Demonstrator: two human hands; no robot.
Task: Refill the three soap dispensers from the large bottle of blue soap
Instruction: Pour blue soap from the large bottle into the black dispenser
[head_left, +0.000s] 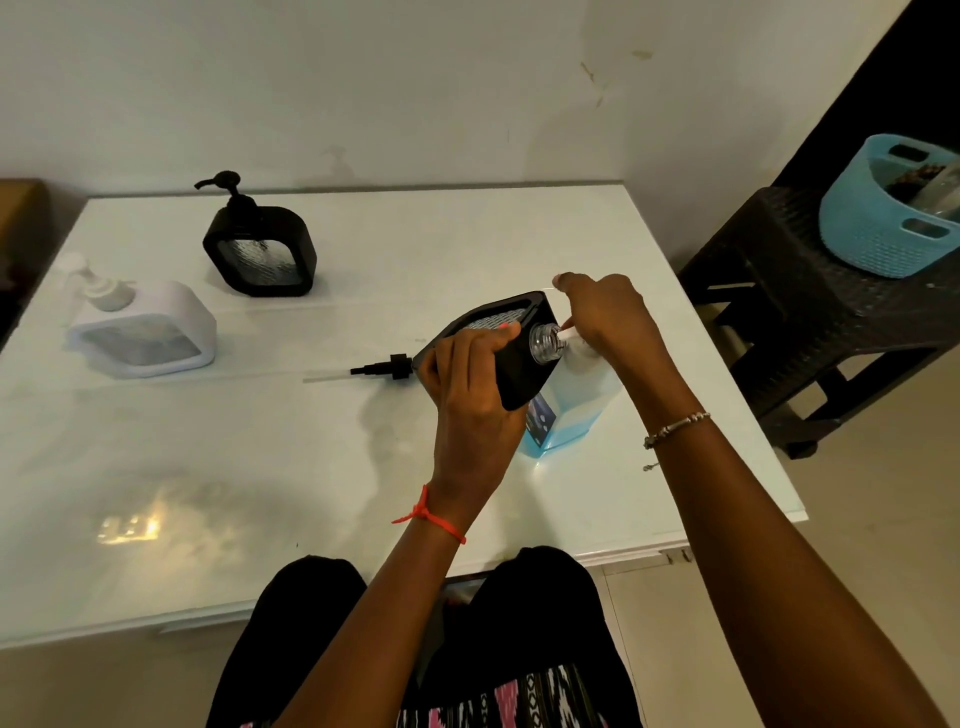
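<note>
Counter (322, 467): white and glossy, its far edge against the wall.
Dark stool (810, 291): off the counter's right edge, with a blue basket (878, 228) on it.
Large bottle of blue soap (571, 410): upright near the right edge, its pump spout (567, 330) at the held dispenser's neck.
Right hand (608, 317): on top of the bottle's pump, fingers curled down over it.
Held black dispenser (519, 358): tilted above the counter, clear threaded neck open and aimed at the spout.
Left hand (467, 384): fingers clamped around the black dispenser's body.
Second black dispenser (260, 249): upright near the far edge, pump on.
White dispenser (145, 332): by the left edge, pump on.
Loose black pump (374, 370): lying flat on the counter just left of the held dispenser.
</note>
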